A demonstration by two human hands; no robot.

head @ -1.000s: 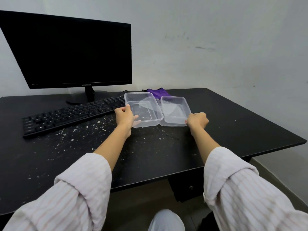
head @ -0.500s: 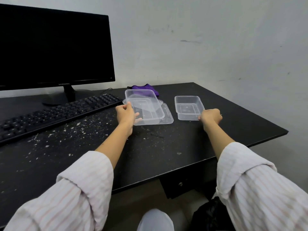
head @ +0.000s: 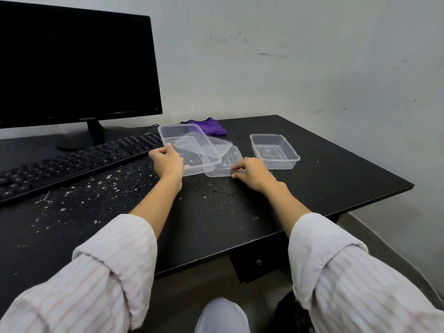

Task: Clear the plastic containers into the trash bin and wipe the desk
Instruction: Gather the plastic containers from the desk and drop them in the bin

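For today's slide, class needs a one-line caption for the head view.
Left hand grips a clear tub, right hand pinches a lid on a dusty black desk.

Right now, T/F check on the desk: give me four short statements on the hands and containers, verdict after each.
1. The left hand grips the large container. True.
2. The right hand holds the small container. False: it touches the flat lid; that container stands apart.
3. The purple cloth lies behind the containers. True.
4. The desk is wiped clean. False: pale crumbs lie by the keyboard.
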